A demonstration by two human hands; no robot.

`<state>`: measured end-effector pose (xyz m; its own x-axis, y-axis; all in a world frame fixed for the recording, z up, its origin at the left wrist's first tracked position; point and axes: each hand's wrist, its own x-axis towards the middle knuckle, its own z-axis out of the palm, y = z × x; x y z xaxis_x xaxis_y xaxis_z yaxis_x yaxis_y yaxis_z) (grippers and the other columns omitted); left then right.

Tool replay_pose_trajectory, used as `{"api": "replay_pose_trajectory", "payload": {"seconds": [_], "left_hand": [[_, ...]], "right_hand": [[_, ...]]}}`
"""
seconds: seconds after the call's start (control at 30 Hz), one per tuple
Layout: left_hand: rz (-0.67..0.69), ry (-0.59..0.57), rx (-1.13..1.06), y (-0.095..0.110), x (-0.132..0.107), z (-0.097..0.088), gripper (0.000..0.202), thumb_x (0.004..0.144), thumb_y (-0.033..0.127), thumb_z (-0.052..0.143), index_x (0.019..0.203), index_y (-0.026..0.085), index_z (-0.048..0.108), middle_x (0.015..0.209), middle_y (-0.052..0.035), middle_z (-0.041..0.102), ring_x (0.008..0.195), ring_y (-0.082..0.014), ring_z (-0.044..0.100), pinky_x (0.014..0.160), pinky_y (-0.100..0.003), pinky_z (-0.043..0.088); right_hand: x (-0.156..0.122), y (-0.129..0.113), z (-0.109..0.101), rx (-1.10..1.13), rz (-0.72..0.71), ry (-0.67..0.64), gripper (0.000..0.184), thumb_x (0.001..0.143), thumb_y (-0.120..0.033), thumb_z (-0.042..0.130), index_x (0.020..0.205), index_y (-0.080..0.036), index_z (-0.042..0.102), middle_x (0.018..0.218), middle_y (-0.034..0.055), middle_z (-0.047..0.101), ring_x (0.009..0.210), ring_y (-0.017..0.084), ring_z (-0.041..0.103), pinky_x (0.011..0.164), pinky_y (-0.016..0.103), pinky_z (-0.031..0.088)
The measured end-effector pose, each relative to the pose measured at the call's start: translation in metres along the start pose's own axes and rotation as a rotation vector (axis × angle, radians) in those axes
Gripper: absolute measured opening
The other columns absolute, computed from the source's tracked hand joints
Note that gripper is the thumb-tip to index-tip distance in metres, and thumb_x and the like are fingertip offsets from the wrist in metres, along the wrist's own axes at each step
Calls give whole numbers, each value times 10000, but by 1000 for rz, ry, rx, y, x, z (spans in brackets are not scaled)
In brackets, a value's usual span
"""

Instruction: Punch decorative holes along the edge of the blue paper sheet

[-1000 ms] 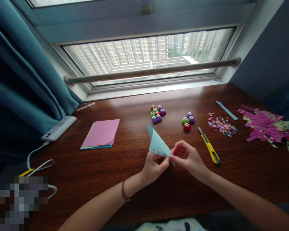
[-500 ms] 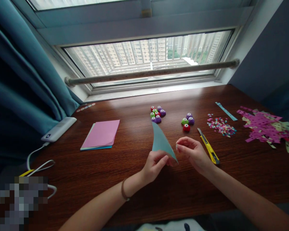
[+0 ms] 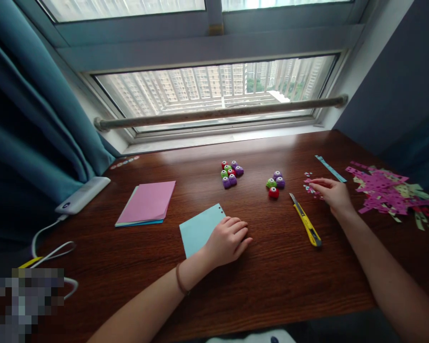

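Note:
A light blue sheet of paper (image 3: 199, 229) lies flat on the table, with a few small holes near its top right corner. My left hand (image 3: 227, 242) rests on the right side of this sheet, palm down and fingers loosely apart. Over to the right, my right hand (image 3: 333, 194) is closed in a pinch at a pile of tiny coloured paper bits (image 3: 309, 188). Whatever lies between its fingertips is too small to make out. The hand hides part of the pile. Between my hands lies a yellow utility knife (image 3: 307, 224), blade showing.
Small red, green and purple eye-topped pieces stand in two groups, one behind the sheet (image 3: 230, 173) and one farther right (image 3: 276, 183). A coloured paper stack (image 3: 146, 202) and a white power bank (image 3: 82, 195) lie left. Pink strips (image 3: 382, 186) and a blue strip (image 3: 331, 168) lie right.
The blue sheet, held up and curved before, now lies flat under my left hand. My right hand has moved right, from beside the sheet to the pile of paper bits.

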<state>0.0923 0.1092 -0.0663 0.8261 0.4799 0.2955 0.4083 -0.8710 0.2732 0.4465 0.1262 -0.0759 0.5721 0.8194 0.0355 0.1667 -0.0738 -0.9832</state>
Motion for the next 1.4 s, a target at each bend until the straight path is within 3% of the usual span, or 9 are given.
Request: {"api": "replay_pose_trajectory", "payload": {"seconds": [0.17, 0.3, 0.47, 0.6, 0.73, 0.9, 1.07, 1.27, 1.4], "left_hand": [[84, 39, 51, 0, 0, -2, 220, 885, 278, 444, 944, 128, 593, 1018, -89, 610, 971, -210, 537, 869, -371, 398], [39, 66, 180, 8, 0, -5, 223, 888, 261, 432, 977, 126, 586, 1021, -96, 605, 968, -226, 536, 837, -376, 410], [-305, 14, 474, 29, -4, -8, 291, 885, 310, 427, 952, 86, 600, 876, -138, 600, 808, -255, 567, 680, -369, 446], [-509, -80, 561, 41, -6, -8, 293, 881, 339, 436, 874, 103, 610, 692, -96, 563, 621, -225, 555, 538, -316, 428], [-461, -125, 481, 45, -6, -5, 251, 870, 324, 468, 880, 117, 611, 733, -97, 577, 663, -231, 568, 582, -335, 455], [-259, -116, 360, 44, -6, 2, 302, 829, 317, 549, 1019, 84, 581, 1084, -183, 569, 1009, -289, 540, 842, -412, 441], [-128, -76, 260, 44, -6, 2, 365, 862, 317, 485, 1129, 73, 529, 1250, -168, 481, 1156, -264, 456, 947, -371, 403], [-273, -62, 318, 42, -6, -4, 318, 886, 320, 422, 783, 92, 617, 987, -175, 603, 973, -294, 548, 858, -441, 434], [-253, -113, 267, 43, -7, -2, 311, 888, 345, 424, 822, 112, 618, 928, -148, 604, 920, -271, 555, 800, -419, 451]], "right_hand": [[8, 12, -16, -239, -147, 46, 246, 596, -331, 722, 765, -152, 706, 799, 99, 661, 664, 215, 614, 503, 258, 483], [18, 20, -28, -374, -192, 72, 235, 589, -345, 713, 745, -168, 713, 801, 82, 666, 766, 257, 619, 641, 319, 500], [24, 26, -37, -473, -216, 106, 215, 604, -341, 677, 725, -168, 718, 688, 78, 661, 657, 260, 619, 567, 327, 481], [25, 24, -39, -542, -164, 168, 240, 618, -326, 646, 769, -156, 721, 693, 66, 665, 675, 257, 619, 607, 330, 468], [25, 19, -39, -502, -192, 196, 251, 663, -323, 615, 816, -153, 720, 736, 65, 673, 716, 247, 623, 637, 314, 461], [20, 13, -38, -506, -276, 242, 254, 692, -333, 594, 822, -151, 716, 722, 64, 668, 682, 233, 622, 629, 306, 456], [18, 10, -37, -508, -293, 260, 233, 704, -323, 592, 822, -162, 712, 730, 56, 666, 675, 220, 618, 624, 297, 454], [19, 12, -37, -517, -322, 266, 232, 707, -325, 595, 824, -162, 711, 716, 56, 662, 662, 214, 610, 627, 294, 450], [16, 8, -35, -546, -332, 276, 219, 711, -316, 592, 816, -166, 711, 712, 53, 663, 660, 214, 612, 627, 296, 445]]}}
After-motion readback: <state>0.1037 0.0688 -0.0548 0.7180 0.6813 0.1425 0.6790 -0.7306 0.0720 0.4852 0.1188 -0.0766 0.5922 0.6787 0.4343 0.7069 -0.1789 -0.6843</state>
